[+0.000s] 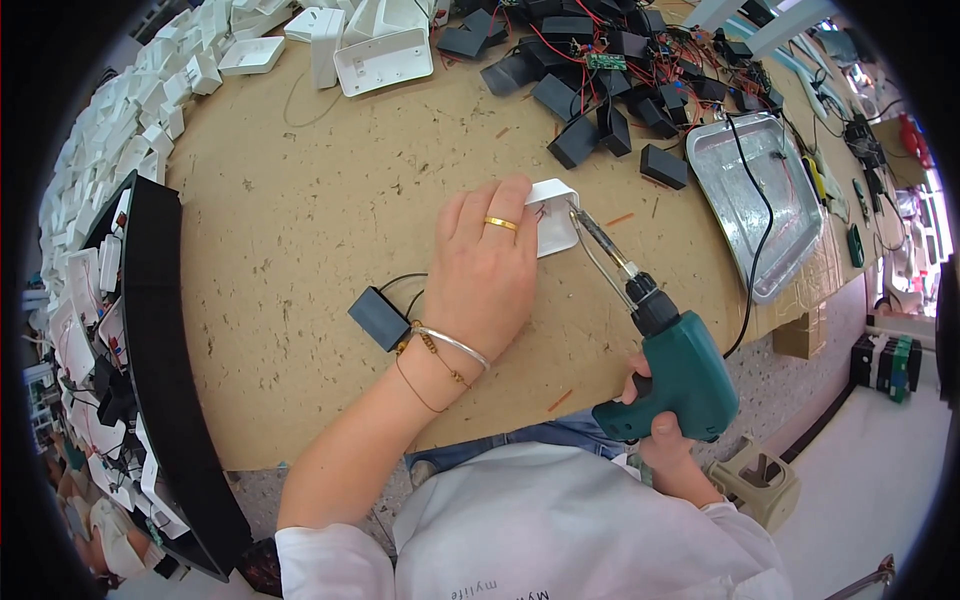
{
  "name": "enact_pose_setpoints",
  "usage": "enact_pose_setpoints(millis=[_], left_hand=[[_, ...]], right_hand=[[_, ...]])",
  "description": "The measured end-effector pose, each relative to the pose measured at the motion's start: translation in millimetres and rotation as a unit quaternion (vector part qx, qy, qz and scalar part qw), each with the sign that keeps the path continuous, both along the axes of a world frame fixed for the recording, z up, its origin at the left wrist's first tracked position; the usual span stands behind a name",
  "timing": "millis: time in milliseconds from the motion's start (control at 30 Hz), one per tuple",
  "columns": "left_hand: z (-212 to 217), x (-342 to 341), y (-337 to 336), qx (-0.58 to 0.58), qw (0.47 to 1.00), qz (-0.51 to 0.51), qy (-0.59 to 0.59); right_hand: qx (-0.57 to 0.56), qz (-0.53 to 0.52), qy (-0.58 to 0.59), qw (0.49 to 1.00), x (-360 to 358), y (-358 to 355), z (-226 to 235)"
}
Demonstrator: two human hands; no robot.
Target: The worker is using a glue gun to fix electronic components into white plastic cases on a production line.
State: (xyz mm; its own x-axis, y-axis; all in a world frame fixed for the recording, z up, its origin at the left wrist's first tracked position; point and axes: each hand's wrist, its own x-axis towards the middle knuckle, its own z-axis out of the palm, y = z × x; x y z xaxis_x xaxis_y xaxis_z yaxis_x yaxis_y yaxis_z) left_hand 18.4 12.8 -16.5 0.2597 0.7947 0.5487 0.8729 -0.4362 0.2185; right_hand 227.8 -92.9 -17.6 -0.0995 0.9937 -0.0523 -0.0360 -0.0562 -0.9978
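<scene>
My left hand [487, 255] is closed over a small white plastic housing [558, 232], pressing it to the brown work surface. Its right end, open side up, shows past my fingers; the rest is hidden under the hand. Around the handle of a green gun-shaped soldering iron [690, 372], my right hand [660, 435] is wrapped, mostly hidden by the tool. The iron's tip and a thin metal feed tube reach the housing's right end. Beside my left wrist lies a black box [379, 319], with a dark cable running from it under my hand.
Black boxes with red wires [610, 85] lie heaped at the far right, near a metal tray [755, 200] crossed by a black cord. White housings [110, 150] pile up at the far left. A black bin [160, 330] of wired white parts stands left.
</scene>
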Motion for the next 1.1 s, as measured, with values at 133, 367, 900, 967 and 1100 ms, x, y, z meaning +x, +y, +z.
enact_pose_setpoints(millis=[133,367,900,967,1100], left_hand=[[-1.3,0.5,0.2,0.001,1.0,0.001,-0.003],[1.7,-1.4,-0.9,0.005,1.0,0.001,0.004],[21.1,-29.3,-13.4,-0.178,0.979,-0.004,-0.097],[16.2,-39.2,-18.5,-0.182,0.976,0.024,-0.115],[37.8,-60.4,-31.6,-0.21,0.947,0.104,-0.221]], right_hand=[[0.022,-0.007,0.006,1.0,-2.0,3.7,0.5],[0.034,-0.013,0.015,0.999,-4.0,4.5,0.4],[0.004,-0.003,0.06,0.998,2.4,7.0,1.0],[0.007,0.025,0.08,0.996,0.3,6.6,-1.8],[0.009,-0.046,0.109,0.993,10.4,-2.4,-19.0]])
